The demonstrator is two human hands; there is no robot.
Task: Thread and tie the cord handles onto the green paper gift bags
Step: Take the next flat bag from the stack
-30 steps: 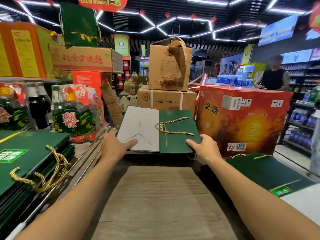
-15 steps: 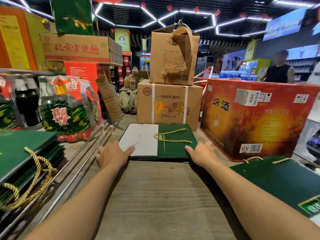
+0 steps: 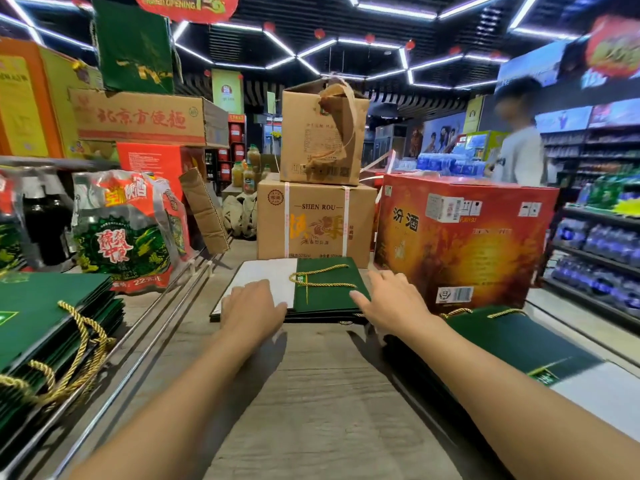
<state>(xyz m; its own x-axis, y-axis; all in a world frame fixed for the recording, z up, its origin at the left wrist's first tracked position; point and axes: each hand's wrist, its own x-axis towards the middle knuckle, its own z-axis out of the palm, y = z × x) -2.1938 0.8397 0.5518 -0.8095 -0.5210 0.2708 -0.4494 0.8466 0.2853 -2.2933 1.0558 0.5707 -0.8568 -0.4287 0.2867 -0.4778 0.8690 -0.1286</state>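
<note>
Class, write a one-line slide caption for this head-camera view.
Left hand and right hand rest on a flat green gift bag with a gold cord handle.

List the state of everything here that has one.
Top green gift bag, folded flat on its stack.
Gold cord handle, lying looped on it.
Left hand, open, resting on the bag.
Right hand, open, at bag's right edge.
Upper cardboard box, torn open.
SHEN ROU carton, strapped shut.

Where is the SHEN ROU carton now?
The SHEN ROU carton stands centre in the head view, behind the green gift bags, left of the red carton, under a torn brown box.
</note>
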